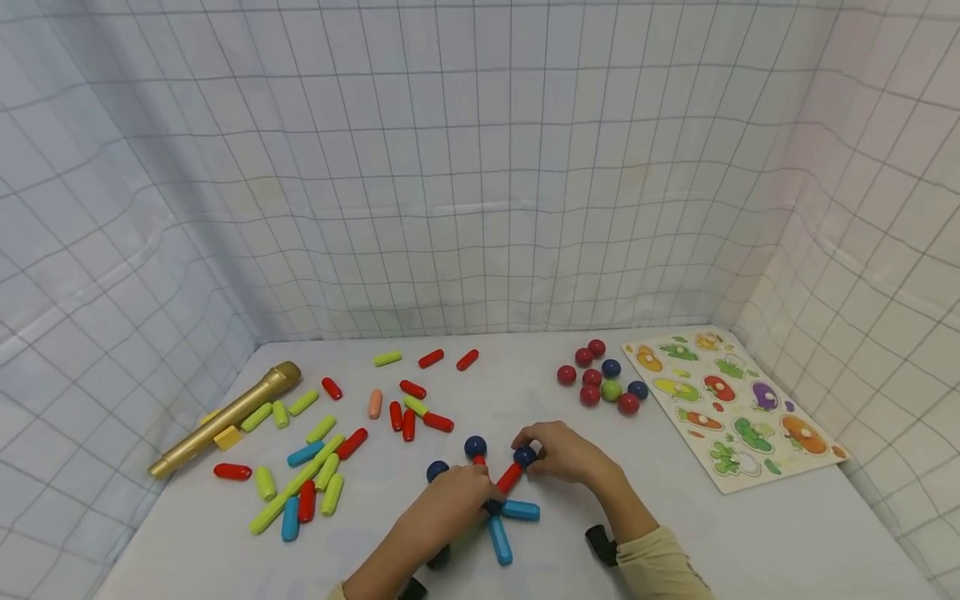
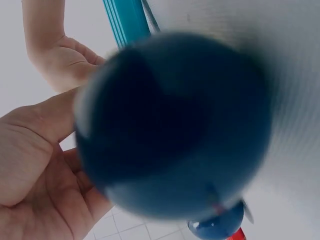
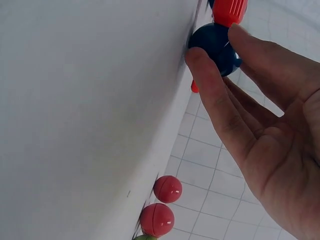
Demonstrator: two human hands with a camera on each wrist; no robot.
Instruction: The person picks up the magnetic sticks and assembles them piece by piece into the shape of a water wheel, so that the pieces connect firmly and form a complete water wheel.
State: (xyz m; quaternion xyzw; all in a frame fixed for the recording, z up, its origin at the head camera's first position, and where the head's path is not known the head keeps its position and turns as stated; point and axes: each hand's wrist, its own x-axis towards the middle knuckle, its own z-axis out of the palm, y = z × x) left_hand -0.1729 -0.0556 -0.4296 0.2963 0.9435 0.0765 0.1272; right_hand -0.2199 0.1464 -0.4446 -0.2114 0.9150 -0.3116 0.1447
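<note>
A star-shaped stick-and-ball construction lies at the front middle, with red sticks (image 1: 510,477), blue sticks (image 1: 500,540) and dark blue balls (image 1: 476,447). Over its centre, my left hand (image 1: 453,500) grips it near the dark middle ball (image 1: 492,507); the fingertips are partly hidden. My right hand (image 1: 558,452) pinches the dark blue ball (image 1: 525,456) at the outer end of a red stick. In the right wrist view, thumb and fingers hold that ball (image 3: 212,45) against the red stick (image 3: 230,11). A large blurred blue ball (image 2: 175,125) covers much of the left wrist view.
Loose green, red and blue sticks (image 1: 332,495) are scattered left, near a gold microphone-like object (image 1: 225,421). Several red, blue and green balls (image 1: 590,395) sit at back right, beside a vegetable puzzle board (image 1: 705,385). Gridded white curtains (image 1: 480,167) enclose the table.
</note>
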